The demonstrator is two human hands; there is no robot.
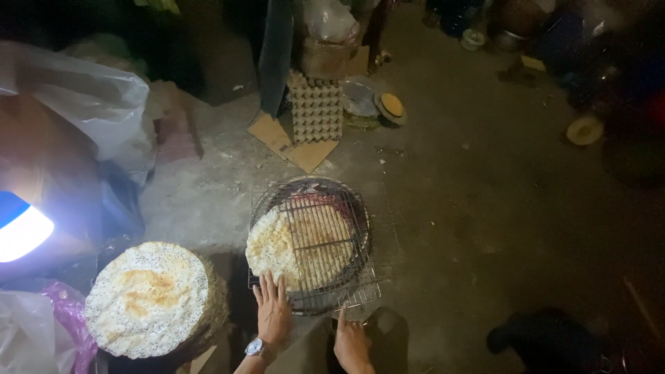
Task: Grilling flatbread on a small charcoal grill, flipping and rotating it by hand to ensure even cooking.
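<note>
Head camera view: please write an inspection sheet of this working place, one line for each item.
Surface: rough grey concrete floor, dusty, with small scraps.
Job's things: round speckled rice cracker lying between wire grill racks over a round stove; stack of finished crackers at the left.
Clutter: egg trays, cardboard piece, plastic bags, small lids farther back.
Grippers: left hand, flat and open, with a wristwatch, touching the rack's near edge; right hand open, a finger at the rack's front edge.
Cables: nothing seen.
Surroundings: dark, bright lamp at the left edge; dim, unclear things at upper right.
</note>
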